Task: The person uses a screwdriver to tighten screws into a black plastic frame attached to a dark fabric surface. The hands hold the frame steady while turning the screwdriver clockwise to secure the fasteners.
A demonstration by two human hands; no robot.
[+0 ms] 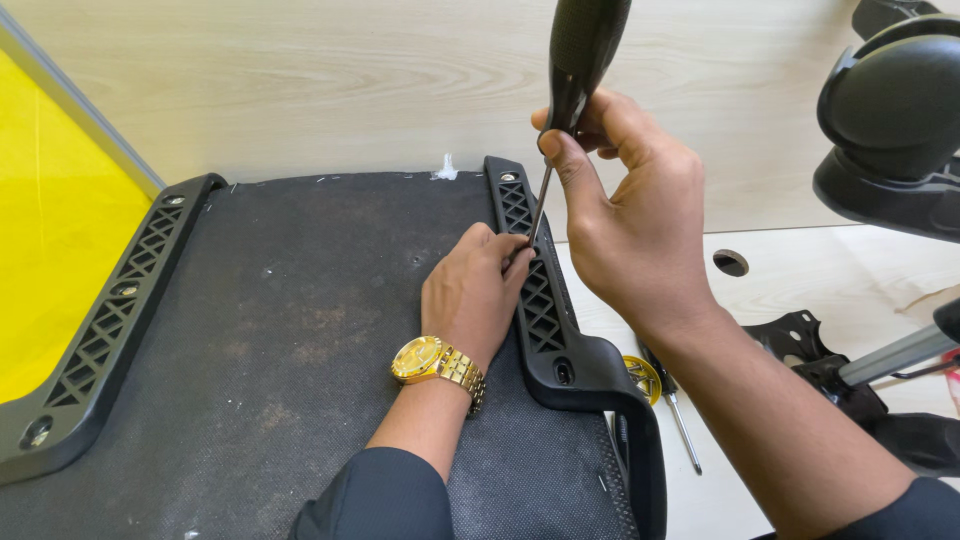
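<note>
**Screwdriver held upright over the right bracket of an upturned chair seat**

Only one view here, the head camera looking down, so everything gets told from that.

A long screwdriver with a glossy black handle and thin steel shaft (575,70) is gripped by the right hand (625,215), fingers wrapped tight around the lower end of the handle. It's held nearly upright, tilted a little, and the tip is set down into the black plastic lattice bracket on the right edge of the seat (540,290). Whether a screw sits under the tip can't really be made out.

The left hand (472,290) is laid flat-ish on the dark grey fabric underside of the seat (290,340), with its fingertips curled against the bracket right beside the shaft; if something tiny is pinched there, it can't be told. A gold metal wristwatch with a yellow dial (432,362) is worn on that wrist.

A matching black lattice bracket (110,320) runs along the seat's left edge, well apart from both hands. The seat is lying on a pale wood-grain table (800,280). A second, smaller screwdriver (680,420) is lying on the table just right of the bracket's curved end. A black chair armrest pad (890,110) is seen at the upper right, and a yellow panel (50,240) at the far left.
</note>
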